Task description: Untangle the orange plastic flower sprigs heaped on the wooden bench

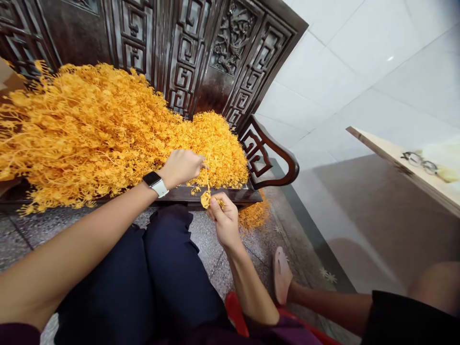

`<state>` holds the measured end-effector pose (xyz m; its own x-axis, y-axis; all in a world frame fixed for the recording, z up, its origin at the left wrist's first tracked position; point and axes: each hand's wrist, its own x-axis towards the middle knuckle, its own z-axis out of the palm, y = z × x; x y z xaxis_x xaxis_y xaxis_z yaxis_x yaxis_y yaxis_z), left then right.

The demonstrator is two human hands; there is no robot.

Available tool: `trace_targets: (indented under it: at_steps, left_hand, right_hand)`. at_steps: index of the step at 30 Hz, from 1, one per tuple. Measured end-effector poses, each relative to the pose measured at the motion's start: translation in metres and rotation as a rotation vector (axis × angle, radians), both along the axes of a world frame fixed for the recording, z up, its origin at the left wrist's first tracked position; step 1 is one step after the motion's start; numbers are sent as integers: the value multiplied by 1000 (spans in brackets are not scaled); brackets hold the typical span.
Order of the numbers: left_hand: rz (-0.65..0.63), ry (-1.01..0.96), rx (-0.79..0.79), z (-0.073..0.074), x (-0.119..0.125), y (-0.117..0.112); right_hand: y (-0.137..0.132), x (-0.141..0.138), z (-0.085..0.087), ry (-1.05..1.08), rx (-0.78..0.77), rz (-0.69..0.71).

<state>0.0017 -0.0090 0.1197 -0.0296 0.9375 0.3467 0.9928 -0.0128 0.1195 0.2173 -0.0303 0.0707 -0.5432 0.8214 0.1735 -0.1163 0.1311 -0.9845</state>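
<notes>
A large heap of orange plastic sprigs (89,129) covers the seat of a dark carved wooden bench (215,194). My left hand (181,166), with a white-strapped smartwatch (155,184) on the wrist, is closed in a pinch on the top of a thin orange sprig (207,184) at the front of the heap. My right hand (224,220) sits just below it, fingers closed around the lower end of the same sprig, near the small orange flower head. My dark-trousered legs (154,278) stretch under both arms.
More orange pieces (254,215) lie on the speckled floor by the bench's armrest (273,158). Another person's leg and pink slipper (282,275) reach in from the right. A wooden board (398,158) at right carries a pair of glasses (419,162). I sit on something red (235,311).
</notes>
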Motion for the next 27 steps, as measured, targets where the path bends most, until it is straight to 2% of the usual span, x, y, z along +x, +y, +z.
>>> trace_targets:
  at_steps: [3, 6, 11, 13, 14, 15, 17, 19, 21, 23, 25, 27]
  left_hand:
    - [-49, 8, 3, 3, 11, 1]
    - [-65, 32, 25, 6, 19, 0]
    - [-58, 28, 73, 10, 34, 1]
    - [-45, -2, 63, 13, 32, 4]
    - [-12, -37, 44, 16, 26, 7]
    - [46, -84, 27, 18, 16, 9]
    - [234, -193, 32, 21, -10, 11]
    - [431, -225, 138, 20, -39, 11]
    - [464, -212, 121, 16, -60, 9]
    - [441, -199, 68, 11, -68, 7]
    - [428, -186, 39, 6, -66, 7]
    - [419, -171, 22, 3, -61, 9]
  right_hand:
    - [-4, 22, 15, -155, 236, -49]
    - [-4, 39, 26, -275, 417, -20]
    - [0, 50, 29, -301, 452, -35]
    - [-7, 52, 27, -256, 422, -59]
    - [-14, 52, 25, -230, 398, -23]
    - [-22, 54, 24, -195, 376, 60]
    - [-43, 55, 19, -127, 348, 346]
    - [-60, 57, 13, -116, 316, 625]
    - [-67, 58, 10, -161, 266, 738]
    - [-63, 59, 14, -183, 204, 839]
    - [-48, 59, 26, -130, 178, 1051]
    - [-21, 53, 45, -80, 162, 1310]
